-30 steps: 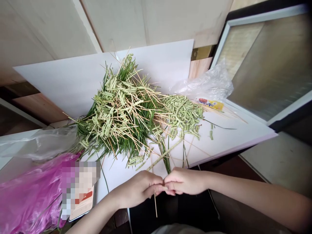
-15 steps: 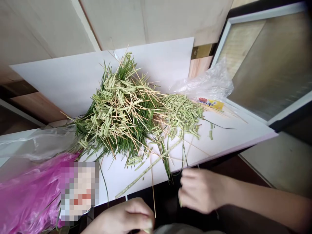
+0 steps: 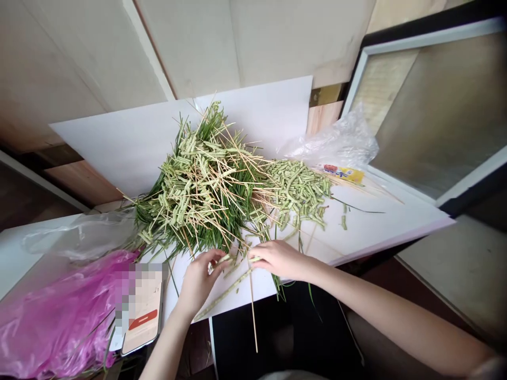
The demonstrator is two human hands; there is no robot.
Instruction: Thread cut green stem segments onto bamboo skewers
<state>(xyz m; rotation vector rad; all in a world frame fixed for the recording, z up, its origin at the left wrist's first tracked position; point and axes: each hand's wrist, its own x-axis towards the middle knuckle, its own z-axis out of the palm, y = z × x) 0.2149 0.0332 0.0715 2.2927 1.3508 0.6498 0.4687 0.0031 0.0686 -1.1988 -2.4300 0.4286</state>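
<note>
My left hand (image 3: 201, 277) reaches over the front of the white table, with thumb and fingers pinched on a short piece of green bean (image 3: 224, 258). Facing it, my right hand (image 3: 276, 258) has its fingertips closed on another bean piece (image 3: 254, 259). Below both hands lies a long uncut bean (image 3: 222, 296), slanting toward the table edge. One thin wooden skewer (image 3: 253, 316) sticks out over that edge beside my right fingertips. Just behind the hands rises a heap of skewered bean pieces (image 3: 186, 182) on long green leaves (image 3: 225, 221).
Loose cut beans (image 3: 297, 190) are piled right of the heap. A clear plastic bag (image 3: 336, 140) with a yellow label lies behind them. At left are a pink plastic bag (image 3: 71, 311), a clear bag (image 3: 85, 232) and a phone (image 3: 144, 332). A white board (image 3: 114, 142) leans against the wall.
Both hands have moved up and forward from below the table edge to the front of the heap, and closer together. The view has shifted slightly.
</note>
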